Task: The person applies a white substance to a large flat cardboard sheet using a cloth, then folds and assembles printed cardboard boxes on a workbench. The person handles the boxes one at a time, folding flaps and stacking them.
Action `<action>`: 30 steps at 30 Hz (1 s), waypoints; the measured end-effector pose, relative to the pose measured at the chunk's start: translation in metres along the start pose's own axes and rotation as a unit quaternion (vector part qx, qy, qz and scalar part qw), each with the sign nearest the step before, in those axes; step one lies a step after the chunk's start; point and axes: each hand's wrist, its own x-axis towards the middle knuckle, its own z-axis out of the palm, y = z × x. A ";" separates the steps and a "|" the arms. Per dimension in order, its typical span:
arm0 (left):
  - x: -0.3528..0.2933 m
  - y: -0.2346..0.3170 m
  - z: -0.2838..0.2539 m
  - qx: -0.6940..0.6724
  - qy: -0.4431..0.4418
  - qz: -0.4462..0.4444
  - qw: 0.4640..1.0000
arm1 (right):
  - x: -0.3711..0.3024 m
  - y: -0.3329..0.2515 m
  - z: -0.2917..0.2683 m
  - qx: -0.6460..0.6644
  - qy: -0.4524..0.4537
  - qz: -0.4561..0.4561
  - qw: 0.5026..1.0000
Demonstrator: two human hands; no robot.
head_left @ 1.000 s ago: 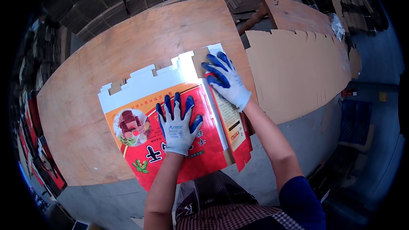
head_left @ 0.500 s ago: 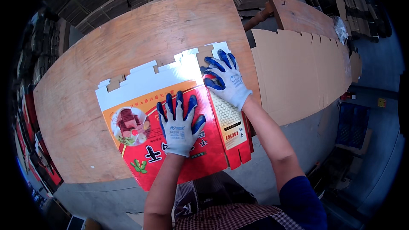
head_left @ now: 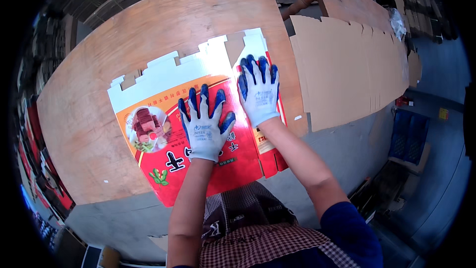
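A folded-flat cardboard box (head_left: 144, 164), printed red, orange and white with a round food picture, lies on the wooden table. Its white flaps, notched along the edge, point away from me, and its near corner juts past the table's front edge. My left hand (head_left: 204, 128), in a white glove with blue-coated fingers, rests spread on the red panel. On the narrower side panel at the right lies my right hand (head_left: 260, 89), gloved alike, flat with its fingers stretched out. Neither hand grips anything.
The wooden tabletop (head_left: 84, 134) extends left and behind the box. A large plain brown cardboard sheet (head_left: 352, 74) lies to the right. Bundled flat cardboard stacks (head_left: 119, 0) stand beyond the table. A blue crate (head_left: 409, 136) sits at the far right.
My right hand has turned and flattened onto the side panel, its fingers now straight. The box's right side lies flatter. The whole scene has shifted slightly upward in view.
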 end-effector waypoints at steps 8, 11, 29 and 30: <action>-0.002 0.001 0.000 0.003 0.015 -0.004 1.000 | -0.159 -0.015 -0.046 0.068 -0.039 0.033 0.996; -0.005 -0.005 0.001 -0.038 0.041 0.005 0.998 | -0.219 0.005 -0.069 0.100 -0.098 -0.008 0.990; -0.104 -0.134 -0.008 -0.118 0.246 -0.325 0.906 | -0.095 0.142 -0.112 -0.106 -0.428 0.213 0.872; -0.104 -0.132 -0.007 -0.121 0.249 -0.322 0.905 | -0.094 0.142 -0.111 -0.117 -0.426 0.207 0.873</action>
